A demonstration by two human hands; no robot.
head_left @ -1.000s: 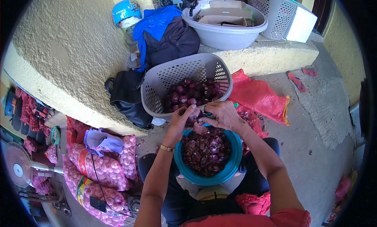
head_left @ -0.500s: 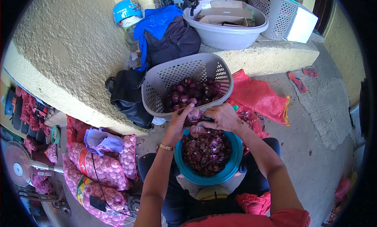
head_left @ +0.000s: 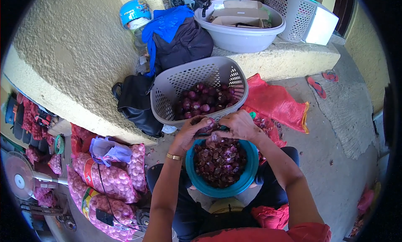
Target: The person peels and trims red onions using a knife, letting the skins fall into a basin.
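My left hand (head_left: 186, 135) is closed around a red onion (head_left: 208, 127) above the near rim of a grey perforated basket. Against that onion, my right hand (head_left: 243, 126) grips what looks like a small knife (head_left: 224, 127) with a green handle; my fingers hide most of it. Loose skin hangs under the onion. Directly below both hands, between my knees, stands a teal basin (head_left: 191, 175) holding a heap of onion peelings (head_left: 221, 164). Just beyond, the grey basket (head_left: 169, 85) contains many red onions (head_left: 205, 100).
A red mesh sack (head_left: 276, 101) lies right of the basket. Filled pink net bags (head_left: 111, 179) and a fan (head_left: 19, 179) are at left. A black bag (head_left: 138, 101) leans by the wall. Behind, a large grey tub (head_left: 247, 39) sits on a ledge. Slippers (head_left: 317, 88) lie far right.
The onion has turned and come slightly lower in my left hand, whose thumb now lies across it. My right hand has shifted a little against the onion.
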